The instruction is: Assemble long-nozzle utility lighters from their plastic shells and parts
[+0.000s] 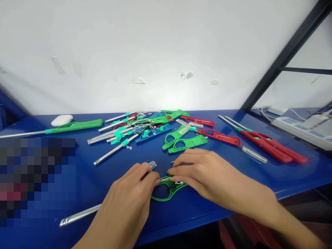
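A green half casing of a long-reach gas lighter [162, 199] lies near the table's front edge, its finger loop and some inner parts showing. My left hand [127, 197] is closed on its front end, thumb and forefinger pinched beside a thin white wire [166, 179]. From under that hand a silver metal tube [80, 215] sticks out to the left. A clear plastic fuel tank [153, 165] shows just beyond my left fingers. My right hand [207, 173] bends over the casing's handle end, fingers drawn together at the wire and small parts; its palm hides the rest of the handle.
Behind lies a pile of metal tubes with teal collars [118, 136]. Green casing halves [188, 143] and red ones [220, 137] lie near it. Whole red lighters [267, 145] and a clear tank [254, 154] are right; a green lighter [75, 126] and a white case [61, 120] left.
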{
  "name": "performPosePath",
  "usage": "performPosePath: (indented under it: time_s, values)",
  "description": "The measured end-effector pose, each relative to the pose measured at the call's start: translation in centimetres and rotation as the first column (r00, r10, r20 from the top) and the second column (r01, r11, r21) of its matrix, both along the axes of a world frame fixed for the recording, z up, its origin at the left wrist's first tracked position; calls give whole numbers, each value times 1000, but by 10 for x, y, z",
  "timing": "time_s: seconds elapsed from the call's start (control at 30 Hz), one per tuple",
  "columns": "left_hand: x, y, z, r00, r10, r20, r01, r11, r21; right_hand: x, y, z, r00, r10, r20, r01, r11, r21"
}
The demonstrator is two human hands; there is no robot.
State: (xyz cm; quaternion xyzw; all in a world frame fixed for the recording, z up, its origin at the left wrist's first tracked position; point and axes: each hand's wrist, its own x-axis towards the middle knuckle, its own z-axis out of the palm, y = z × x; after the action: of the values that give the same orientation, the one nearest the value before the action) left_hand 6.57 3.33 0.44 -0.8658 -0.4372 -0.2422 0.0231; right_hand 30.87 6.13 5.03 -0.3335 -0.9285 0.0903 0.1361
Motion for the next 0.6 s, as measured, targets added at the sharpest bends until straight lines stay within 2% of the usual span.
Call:
performPosePath:
  time_s: [0.07, 0.17, 0.47, 0.6]
  values:
    - [0, 0, 1, 1000, -9, 9, 9, 1000, 5, -3, 8, 12, 993, 89, 80, -85, 995, -59]
    - [1, -1, 0, 1000, -14, 25, 14, 1000, 18, -9, 15, 21, 980, 140, 143, -132, 989, -69]
    - [0, -4, -6, 998, -41, 47, 39, 998, 46, -16, 17, 24, 898, 249, 362, -269, 963, 4]
    - [0, -5, -7, 998, -43, 36, 41, 998, 47, -16, 13, 25, 893, 227, 388, -242, 970, -10]
